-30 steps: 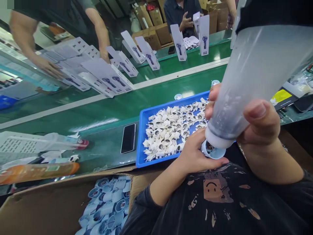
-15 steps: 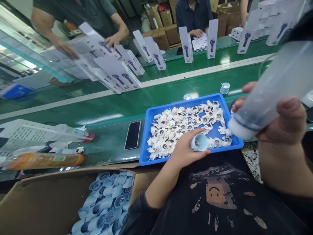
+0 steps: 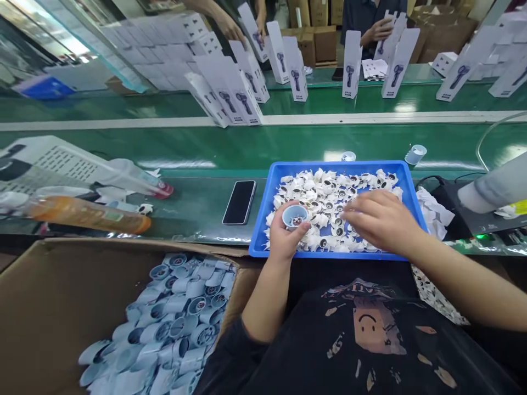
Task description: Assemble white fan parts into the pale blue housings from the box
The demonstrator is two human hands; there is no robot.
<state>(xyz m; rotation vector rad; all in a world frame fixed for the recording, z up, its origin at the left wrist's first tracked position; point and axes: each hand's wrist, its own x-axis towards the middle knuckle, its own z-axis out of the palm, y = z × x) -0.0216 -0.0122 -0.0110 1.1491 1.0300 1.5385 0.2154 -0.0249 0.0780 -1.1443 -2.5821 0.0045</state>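
My left hand (image 3: 284,236) is closed around a light blue round plastic housing (image 3: 295,216), its open end turned up toward me. Small metal and reddish parts show down inside it. Over the right part of the blue tray (image 3: 416,211) hovers my right hand (image 3: 381,219), fingers stretched out to the left and nothing visible in them. White fan blades (image 3: 315,189) with dark round hubs lie heaped in the tray below. A frosted cylinder-shaped tool with a pale tip (image 3: 496,184) stands tilted at the right edge, apart from my right hand.
A cardboard box (image 3: 49,307) of similar blue housings (image 3: 181,323) sits at lower left. A phone (image 3: 239,202) lies left of the tray, an orange bottle (image 3: 90,213) farther left. Two blue pieces rest on the green belt (image 3: 304,140). White cartons (image 3: 230,99) and co-workers' hands are beyond.
My right hand has let go of the frosted tool and moved left over the tray. My left hand still holds the housing, now farther left over the tray. The view has shifted.
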